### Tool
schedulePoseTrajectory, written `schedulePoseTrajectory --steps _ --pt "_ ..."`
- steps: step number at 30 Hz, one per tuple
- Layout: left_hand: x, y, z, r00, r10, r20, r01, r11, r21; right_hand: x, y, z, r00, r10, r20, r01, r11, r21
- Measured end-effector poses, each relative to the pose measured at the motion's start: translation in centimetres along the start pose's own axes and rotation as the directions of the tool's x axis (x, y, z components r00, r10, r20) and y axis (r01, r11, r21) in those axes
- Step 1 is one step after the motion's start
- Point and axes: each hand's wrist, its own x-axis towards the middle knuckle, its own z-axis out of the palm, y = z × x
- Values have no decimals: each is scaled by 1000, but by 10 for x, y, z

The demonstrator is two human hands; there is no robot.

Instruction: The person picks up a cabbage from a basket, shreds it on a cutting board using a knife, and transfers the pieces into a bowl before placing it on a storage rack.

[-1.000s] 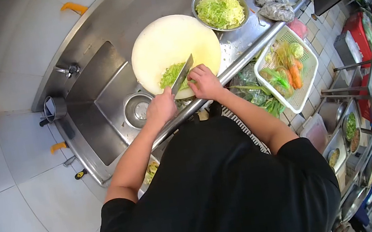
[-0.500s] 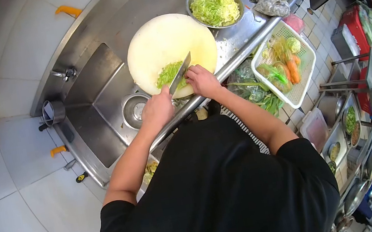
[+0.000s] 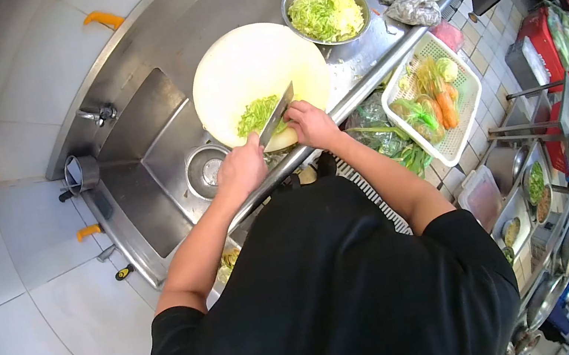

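Observation:
My left hand (image 3: 241,166) grips the handle of a cleaver (image 3: 277,115), whose blade slants up and right across a round white cutting board (image 3: 250,59). Beside the blade lies a small heap of finely shredded green vegetable (image 3: 256,115). On the other side of the blade, my right hand (image 3: 313,124) has its fingers curled close to the steel, holding the uncut part of the green vegetable, mostly hidden under hand and blade. Behind the board stands a metal bowl (image 3: 287,17) full of pale green shreds (image 3: 325,13).
A steel sink (image 3: 142,179) with a small round metal bowl (image 3: 191,174) is at the left. Right of the counter edge (image 3: 387,71) sits a white basket (image 3: 467,124) with carrots (image 3: 448,109) and greens. Plastic bags (image 3: 414,9) lie at the far right.
The camera view has shifted slightly. Both hands and the cleaver stay in nearly the same place on the board.

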Motion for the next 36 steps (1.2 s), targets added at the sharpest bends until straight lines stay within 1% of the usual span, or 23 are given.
schedulePoseTrajectory --steps 2,3,6,7,11,14,17,20,23,26,29,32,33,36 --pt "8 -10 29 1000 -21 9 21 999 -26 -3 -1 -6 1000 9 18 -9 1000 0" --pt "6 -5 26 999 -33 13 33 999 -38 -3 0 -4 999 25 30 -24 1000 -7" --pt "5 2 3 1000 1 24 -1 1000 6 -6 2 3 997 63 46 -62 998 -31" --pt "1 1 3 1000 20 -6 -20 1000 -5 -4 3 2 997 63 41 -62 997 -40" --pt "12 -8 29 998 -43 41 45 998 -53 -1 1 -5 994 90 65 -84 992 -92" --pt "3 3 8 1000 9 22 -8 999 -39 -2 -1 -5 995 80 51 -73 990 -118" --pt "9 -7 35 999 -32 39 34 998 -62 -2 4 -5 992 89 84 -78 989 -126" --pt "0 4 10 999 -6 39 7 1000 -28 0 -2 -11 989 112 99 -96 984 -150" --pt "4 -5 38 998 -57 36 59 996 -61 3 0 -10 982 139 131 -119 981 -151" --pt "-1 4 11 999 -9 54 10 1000 -18 3 -1 -10 982 148 120 -132 983 -130" --pt "-1 2 32 995 -58 78 65 994 -83 0 6 -6 984 151 98 -138 983 -124" --pt "10 -10 30 999 43 2 -43 994 -103 -4 8 -1 993 100 56 -93 987 -129" --pt "13 -11 25 999 52 9 -51 993 -109 -3 7 -1 1000 7 -10 -8 988 -157" --pt "16 -33 22 995 78 -55 -90 958 -273 -8 -1 -4 993 46 -113 -60 991 -123"
